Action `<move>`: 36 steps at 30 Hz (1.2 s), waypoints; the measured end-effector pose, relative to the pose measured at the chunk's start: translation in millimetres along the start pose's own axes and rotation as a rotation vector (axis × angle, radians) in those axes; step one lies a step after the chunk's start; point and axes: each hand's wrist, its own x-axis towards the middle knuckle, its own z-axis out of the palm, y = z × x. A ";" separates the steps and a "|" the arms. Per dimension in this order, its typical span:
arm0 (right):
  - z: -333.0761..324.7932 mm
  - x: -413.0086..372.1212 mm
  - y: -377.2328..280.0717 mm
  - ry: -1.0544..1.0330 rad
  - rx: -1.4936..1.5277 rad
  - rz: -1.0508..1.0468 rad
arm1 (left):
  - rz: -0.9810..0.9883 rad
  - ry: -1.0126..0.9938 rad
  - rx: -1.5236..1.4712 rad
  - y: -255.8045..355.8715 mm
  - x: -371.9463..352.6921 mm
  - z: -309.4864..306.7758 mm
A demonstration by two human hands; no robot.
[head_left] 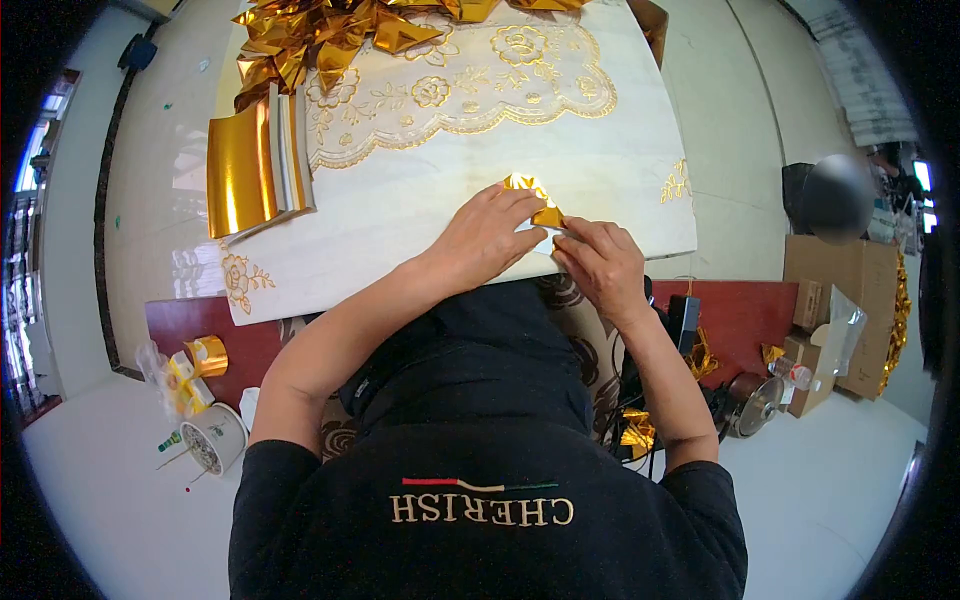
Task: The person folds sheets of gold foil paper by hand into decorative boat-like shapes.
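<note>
"What's between those hands?"

"A gold foil piece, at the table's near edge. The left hand grips it with fingers and thumb; the right hand pinches its lower edge."

"Which step, d'you reckon?"

"Folding or creasing, I'd say — thin stuff like that calls for light fingertips and a steady hold."

"And around it?"

"Gold sheets on the white tablecloth, folded gold shapes heaped beyond."

"Any containers?"

"A white tub at the left, something speckled inside — can't tell what. Over right, a lidded pot and cardboard boxes; their contents I can't make out."
</note>
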 end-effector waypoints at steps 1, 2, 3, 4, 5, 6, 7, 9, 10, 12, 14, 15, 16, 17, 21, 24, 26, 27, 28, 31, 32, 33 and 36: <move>-0.8 0.3 -0.5 -0.007 0.005 0.007 | -0.002 -0.013 0.002 0.1 -0.2 0.3; -1.4 0.6 -1.0 -0.015 0.011 0.014 | -0.004 -0.026 0.004 0.6 -1.1 -0.1; -1.9 0.9 -1.8 -0.023 0.016 0.022 | -0.006 -0.038 0.007 1.2 -1.9 -1.2; -2.3 1.0 -2.7 -0.032 0.021 0.029 | -0.005 -0.062 0.002 2.0 -2.6 -2.7; -2.4 1.2 -3.6 -0.041 0.027 0.036 | -0.005 -0.085 -0.002 2.8 -3.0 -4.9; -2.1 1.7 -4.2 -0.035 0.046 0.036 | -0.004 -0.108 -0.005 2.9 -3.7 -6.7; -1.8 1.8 -4.9 -0.030 0.064 0.038 | -0.001 -0.126 -0.002 2.6 -5.1 -7.5; -2.6 1.8 -6.5 -0.037 0.082 0.043 | 0.009 -0.162 0.001 2.3 -7.6 -8.3; -4.4 2.3 -7.9 -0.051 0.084 0.046 | 0.008 -0.165 -0.002 2.8 -8.1 -8.3; -6.3 2.6 -10.4 -0.074 0.094 0.043 | 0.005 -0.170 -0.006 4.3 -8.4 -10.8; -7.7 2.0 -13.1 -0.091 0.113 0.033 | 0.008 -0.207 -0.017 7.5 -11.1 -20.1; -8.6 1.5 -15.2 -0.104 0.120 0.030 | 0.010 -0.226 -0.022 9.5 -12.8 -23.8; -9.7 0.6 -17.9 -0.117 0.128 0.027 | 0.013 -0.240 -0.023 11.1 -15.4 -24.2; -10.3 -0.2 -19.7 -0.130 0.136 0.024 | 0.016 -0.254 -0.025 12.9 -18.0 -24.2; -1.2 -7.8 -21.4 -0.078 0.101 0.000 | 0.025 -0.225 -0.007 16.8 -26.3 -23.5; 2.1 -9.9 -22.6 -0.041 0.097 0.021 | -0.014 -0.177 -0.050 16.9 -28.0 -19.9; 2.3 -9.9 -22.3 -0.019 0.116 0.045 | -0.011 -0.145 -0.046 13.9 -29.0 -16.2; 2.4 -9.2 -22.5 -0.010 0.124 0.061 | -0.010 -0.129 -0.043 12.6 -28.3 -16.0; 2.7 -8.0 -22.7 0.000 0.132 0.077 | -0.020 -0.115 -0.065 11.6 -27.1 -16.2; 3.4 -5.7 -22.7 0.000 0.151 0.144 | -0.070 -0.078 -0.139 9.1 -22.7 -16.8; 3.8 -5.0 -22.5 -0.005 0.156 0.171 | -0.096 -0.069 -0.172 8.1 -20.9 -16.1; 5.0 -4.9 -21.9 0.002 0.159 0.183 | -0.122 -0.059 -0.206 8.0 -19.3 -15.2; 9.1 -3.9 -21.5 0.022 0.166 0.225 | -0.175 0.011 -0.197 10.6 -13.1 -14.1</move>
